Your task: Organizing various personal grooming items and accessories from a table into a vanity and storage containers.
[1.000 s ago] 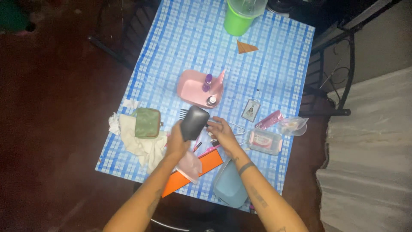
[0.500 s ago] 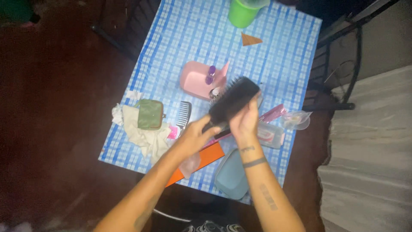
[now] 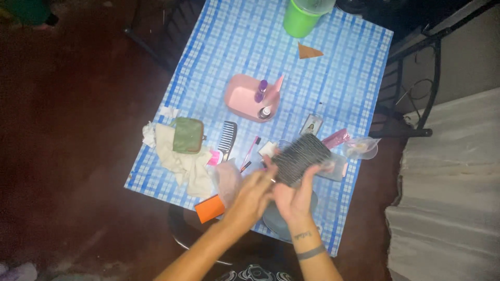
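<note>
I hold a black paddle hairbrush (image 3: 301, 158) over the near right part of the table, bristle side up. My left hand (image 3: 253, 193) grips its handle end. My right hand (image 3: 295, 195) cups the brush head from below, fingers on its edge. Under my hands lies a grey-blue pouch (image 3: 276, 221), mostly hidden. A black wide-tooth comb (image 3: 227, 138) lies on the blue checked tablecloth (image 3: 234, 47) just left of the brush.
A pink tray (image 3: 240, 97) with small bottles sits mid-table. A green cup (image 3: 302, 17) stands at the far edge. A green purse (image 3: 187, 135) rests on a crumpled cloth (image 3: 182, 164). An orange box (image 3: 210, 208), a pink tube (image 3: 336, 138) and a plastic bag (image 3: 362, 147) lie near me.
The brush came down from mid-air toward me and turned bristle side up. Both hands moved closer to my body, my right hand now beneath the brush head.
</note>
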